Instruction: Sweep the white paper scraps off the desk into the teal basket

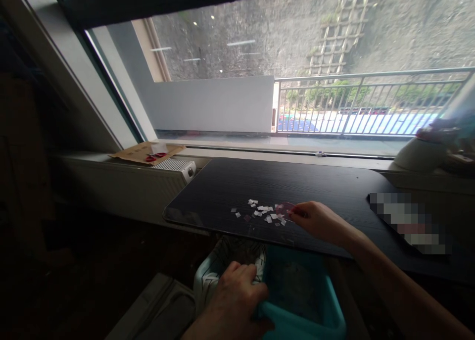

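My right hand (315, 222) is closed in a pinch on a thin, pinkish see-through sheet (282, 210) just above the black table (222, 181). Beneath and left of it, small white paper scraps (262, 209) lie scattered, with a few darker or clear bits among them. Low in the view, my left hand (241, 291) is wrapped over the rim of a teal bin (336, 300). The fingers sit where a striped bag (243, 251) lines the bin's left part, and the thumb is partly in shadow.
A brown paper envelope (129, 153) with red-handled scissors (156, 157) lies on the sill at left, beside a white radiator (178, 167). On the table's right, a dark-edged object is pixelated. A pale rounded object (419, 149) stands by the window.
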`<move>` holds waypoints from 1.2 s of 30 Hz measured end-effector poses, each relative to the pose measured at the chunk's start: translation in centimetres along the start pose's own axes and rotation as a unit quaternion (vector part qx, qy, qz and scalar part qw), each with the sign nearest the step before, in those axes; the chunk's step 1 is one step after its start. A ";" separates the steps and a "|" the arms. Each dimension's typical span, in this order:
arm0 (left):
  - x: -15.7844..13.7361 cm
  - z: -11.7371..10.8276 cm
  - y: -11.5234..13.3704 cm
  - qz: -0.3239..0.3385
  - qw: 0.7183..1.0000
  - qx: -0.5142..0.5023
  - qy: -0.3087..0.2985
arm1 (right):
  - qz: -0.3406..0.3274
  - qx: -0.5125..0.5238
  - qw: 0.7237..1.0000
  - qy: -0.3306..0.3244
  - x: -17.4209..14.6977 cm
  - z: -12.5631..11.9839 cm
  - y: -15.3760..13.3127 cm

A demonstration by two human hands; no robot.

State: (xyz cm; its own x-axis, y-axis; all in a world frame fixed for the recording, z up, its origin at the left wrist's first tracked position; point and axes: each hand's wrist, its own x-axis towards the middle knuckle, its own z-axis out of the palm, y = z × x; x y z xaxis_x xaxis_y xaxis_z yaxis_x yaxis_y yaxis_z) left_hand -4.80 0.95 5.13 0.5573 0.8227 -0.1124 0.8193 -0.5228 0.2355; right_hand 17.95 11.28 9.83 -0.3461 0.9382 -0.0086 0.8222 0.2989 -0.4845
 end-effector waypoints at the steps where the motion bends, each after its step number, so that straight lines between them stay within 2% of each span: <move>1: 0.0 0.1 0.0 0.000 1.000 0.001 0.001 | -0.004 0.005 1.000 0.000 0.0 0.1 -0.1; 7: -0.2 0.5 -0.4 0.006 1.000 0.000 0.014 | -0.013 0.010 0.999 -0.028 -0.6 0.3 -0.1; 16: -0.3 0.3 -0.3 0.004 0.999 -0.015 0.036 | -0.014 0.032 0.999 -0.037 -1.6 0.2 -0.3; 20: -0.7 0.6 -0.8 -0.008 0.997 -0.028 0.071 | 0.002 0.054 0.997 -0.056 -3.3 0.3 0.7; 25: -0.6 0.8 -1.0 -0.010 0.996 -0.039 0.085 | 0.014 0.082 0.993 -0.084 -5.6 0.0 2.1; 31: -0.2 0.4 -0.6 -0.006 0.998 -0.034 0.061 | -0.001 0.102 0.994 -0.043 -4.8 0.3 2.2; 36: 0.7 0.5 0.8 0.041 0.999 0.007 -0.013 | -0.001 0.028 0.999 0.041 -4.2 0.1 2.5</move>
State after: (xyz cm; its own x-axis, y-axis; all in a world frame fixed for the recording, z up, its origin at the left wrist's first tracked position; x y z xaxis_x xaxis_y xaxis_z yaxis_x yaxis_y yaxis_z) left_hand -3.65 1.00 4.78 0.6259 0.7710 -0.1174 0.7722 -0.5915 0.2321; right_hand 21.42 8.12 8.58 -0.3067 0.9497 0.0632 0.7946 0.2920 -0.5323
